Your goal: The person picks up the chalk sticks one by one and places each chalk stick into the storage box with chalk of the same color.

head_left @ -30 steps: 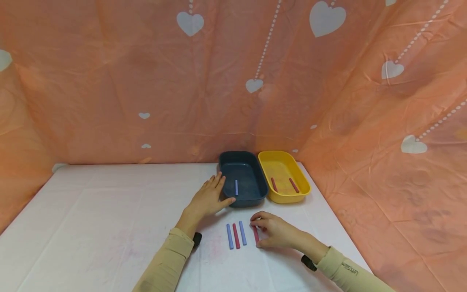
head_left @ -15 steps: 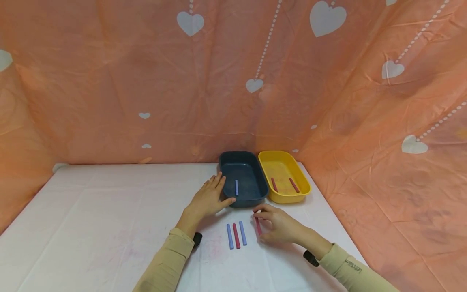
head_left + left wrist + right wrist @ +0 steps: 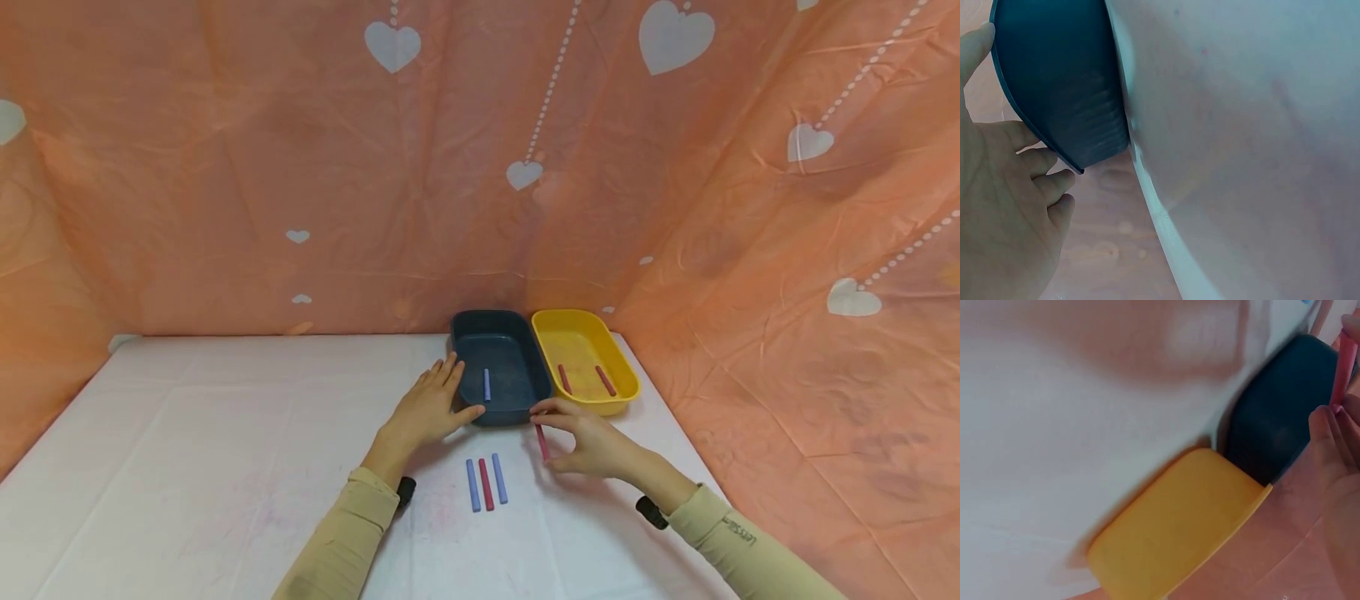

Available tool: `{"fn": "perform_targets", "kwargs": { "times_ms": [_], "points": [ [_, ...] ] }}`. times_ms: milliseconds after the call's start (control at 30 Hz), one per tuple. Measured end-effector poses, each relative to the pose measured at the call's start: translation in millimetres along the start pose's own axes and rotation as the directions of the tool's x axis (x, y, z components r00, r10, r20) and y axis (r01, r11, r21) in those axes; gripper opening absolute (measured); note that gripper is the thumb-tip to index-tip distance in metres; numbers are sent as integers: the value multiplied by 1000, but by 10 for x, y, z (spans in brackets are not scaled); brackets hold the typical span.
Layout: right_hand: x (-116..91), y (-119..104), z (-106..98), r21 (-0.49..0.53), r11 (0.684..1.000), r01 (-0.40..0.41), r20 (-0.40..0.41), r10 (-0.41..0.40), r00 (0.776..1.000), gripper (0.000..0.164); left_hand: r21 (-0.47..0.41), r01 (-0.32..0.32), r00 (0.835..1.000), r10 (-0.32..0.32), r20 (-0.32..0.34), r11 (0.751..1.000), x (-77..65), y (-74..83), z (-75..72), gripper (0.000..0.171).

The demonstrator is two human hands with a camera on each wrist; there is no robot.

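Note:
My right hand pinches a red chalk stick by its two ends, between thumb and fingertips. It is raised in front of the trays, and in the right wrist view the held chalk stick shows at the right edge. My left hand rests with spread, fairly straight fingers on the left rim and near corner of the dark blue tray; the left wrist view shows the thumb and fingertips along that tray's rim. One blue chalk stick lies inside it.
Right beside it stands a yellow tray with two red chalk sticks. On the white-covered table lie two blue chalk sticks with a red one between them. An orange curtain hangs behind.
My right hand has lifted the red chalk stick off the table, moving it forward and slightly right toward the trays. The left hand stays in place on the dark blue tray.

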State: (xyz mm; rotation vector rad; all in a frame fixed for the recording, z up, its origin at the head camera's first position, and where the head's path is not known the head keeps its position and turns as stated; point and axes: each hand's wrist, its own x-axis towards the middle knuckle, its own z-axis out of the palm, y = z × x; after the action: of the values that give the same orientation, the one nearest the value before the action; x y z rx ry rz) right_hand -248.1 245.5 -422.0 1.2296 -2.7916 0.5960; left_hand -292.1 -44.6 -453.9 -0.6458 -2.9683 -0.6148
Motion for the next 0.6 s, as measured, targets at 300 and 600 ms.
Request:
{"fn": "perform_targets", "kwargs": {
  "times_ms": [300,600],
  "points": [
    [24,69,-125,-9,1000,7,-18,-7,1000,59,5,3,1000,-3,3,1000,0,1,-12,95],
    [99,251,-230,29,999,-16,-50,17,999,57,-2,6,1000,-6,10,1000,9,-3,-8,95]
  ]
}}
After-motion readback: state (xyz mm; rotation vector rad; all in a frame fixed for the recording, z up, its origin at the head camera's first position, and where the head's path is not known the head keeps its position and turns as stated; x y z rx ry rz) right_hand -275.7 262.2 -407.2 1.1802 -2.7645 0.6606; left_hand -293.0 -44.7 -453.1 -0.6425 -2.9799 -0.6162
